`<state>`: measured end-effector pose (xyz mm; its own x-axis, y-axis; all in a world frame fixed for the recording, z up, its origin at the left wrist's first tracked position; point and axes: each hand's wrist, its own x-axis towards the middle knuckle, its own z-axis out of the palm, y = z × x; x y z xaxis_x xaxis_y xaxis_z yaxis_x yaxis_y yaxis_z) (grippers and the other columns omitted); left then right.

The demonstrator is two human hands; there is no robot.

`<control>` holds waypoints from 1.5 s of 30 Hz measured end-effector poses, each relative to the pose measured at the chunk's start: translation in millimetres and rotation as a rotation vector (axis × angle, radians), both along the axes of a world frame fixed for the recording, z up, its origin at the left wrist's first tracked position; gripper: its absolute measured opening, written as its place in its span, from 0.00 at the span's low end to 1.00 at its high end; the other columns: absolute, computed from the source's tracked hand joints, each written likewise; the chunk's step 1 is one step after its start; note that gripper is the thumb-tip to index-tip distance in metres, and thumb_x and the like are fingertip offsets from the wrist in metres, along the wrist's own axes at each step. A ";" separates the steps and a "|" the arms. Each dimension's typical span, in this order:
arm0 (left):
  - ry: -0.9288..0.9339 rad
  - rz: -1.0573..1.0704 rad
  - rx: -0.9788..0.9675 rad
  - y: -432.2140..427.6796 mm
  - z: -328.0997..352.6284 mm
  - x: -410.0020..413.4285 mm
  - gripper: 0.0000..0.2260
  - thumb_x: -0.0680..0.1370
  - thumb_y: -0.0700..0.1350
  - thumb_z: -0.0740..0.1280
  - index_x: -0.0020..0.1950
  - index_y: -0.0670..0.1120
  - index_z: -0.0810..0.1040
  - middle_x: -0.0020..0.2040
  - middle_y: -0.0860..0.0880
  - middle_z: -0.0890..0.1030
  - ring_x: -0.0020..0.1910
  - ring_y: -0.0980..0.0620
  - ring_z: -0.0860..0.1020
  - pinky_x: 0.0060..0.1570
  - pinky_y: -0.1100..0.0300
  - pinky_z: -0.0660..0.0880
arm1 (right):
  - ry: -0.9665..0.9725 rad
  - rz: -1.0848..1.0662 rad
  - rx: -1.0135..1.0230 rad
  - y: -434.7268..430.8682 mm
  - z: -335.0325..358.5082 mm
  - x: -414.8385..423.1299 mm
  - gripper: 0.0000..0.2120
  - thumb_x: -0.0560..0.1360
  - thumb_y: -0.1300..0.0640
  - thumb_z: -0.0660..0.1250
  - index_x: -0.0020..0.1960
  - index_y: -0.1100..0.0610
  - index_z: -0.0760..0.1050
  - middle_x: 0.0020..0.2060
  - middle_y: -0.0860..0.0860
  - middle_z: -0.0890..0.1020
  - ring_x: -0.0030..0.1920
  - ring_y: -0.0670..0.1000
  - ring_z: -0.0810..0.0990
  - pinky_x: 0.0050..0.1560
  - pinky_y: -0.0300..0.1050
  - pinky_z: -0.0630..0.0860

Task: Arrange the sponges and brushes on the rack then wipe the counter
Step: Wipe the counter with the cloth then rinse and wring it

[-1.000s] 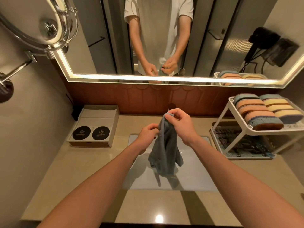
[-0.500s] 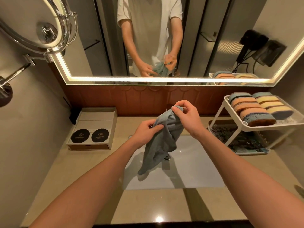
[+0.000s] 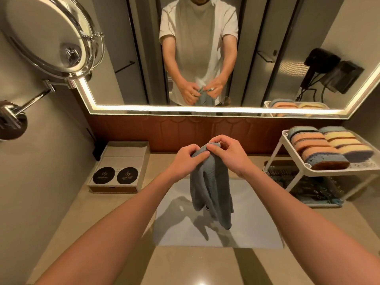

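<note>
both hands point(image 3: 207, 156) pinch cloth point(image 3: 211, 192), hiding its top edge.

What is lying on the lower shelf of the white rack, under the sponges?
Under the sponges, the lower shelf of the white rack holds dark bristly items, probably brushes. How many there are cannot be seen, because the upper shelf and the rack's legs cover part of them.

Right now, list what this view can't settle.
Head view only:
- Brushes on the rack's lower tier: dim, blurred, crossed by its legs; count unclear.
- Sink drain: behind the hanging cloth.
- Coaster logos: too small.
- Counter front: cut off by the frame.
</note>
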<state>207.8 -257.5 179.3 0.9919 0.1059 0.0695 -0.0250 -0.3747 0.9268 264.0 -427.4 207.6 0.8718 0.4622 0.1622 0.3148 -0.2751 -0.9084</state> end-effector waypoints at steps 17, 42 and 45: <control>-0.022 0.183 0.156 -11.0 6.5 23.6 0.12 0.74 0.63 0.67 0.52 0.59 0.77 0.55 0.51 0.73 0.56 0.50 0.74 0.62 0.48 0.74 | 0.303 0.229 -0.381 -4.8 8.4 23.4 0.14 0.78 0.48 0.69 0.53 0.59 0.82 0.48 0.58 0.85 0.48 0.53 0.84 0.54 0.51 0.79; 0.372 -0.073 -0.390 -38.2 -37.0 11.2 0.49 0.65 0.48 0.84 0.78 0.56 0.56 0.68 0.50 0.75 0.66 0.50 0.75 0.68 0.46 0.73 | 0.975 0.057 0.585 1.2 -9.0 7.3 0.29 0.77 0.41 0.61 0.69 0.62 0.73 0.57 0.61 0.79 0.60 0.60 0.78 0.67 0.59 0.74; 0.342 -0.131 -0.309 -35.2 -34.3 19.5 0.49 0.64 0.48 0.84 0.77 0.56 0.58 0.67 0.51 0.75 0.67 0.51 0.75 0.69 0.46 0.73 | 0.893 0.090 0.544 -2.7 -10.5 7.9 0.26 0.79 0.45 0.57 0.69 0.60 0.74 0.62 0.63 0.79 0.65 0.60 0.77 0.68 0.59 0.73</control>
<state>227.4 -292.8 144.9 0.9587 -0.0571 -0.2785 0.2725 -0.0943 0.9575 271.9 -430.1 197.1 0.7429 0.5890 -0.3181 -0.5320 0.2312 -0.8145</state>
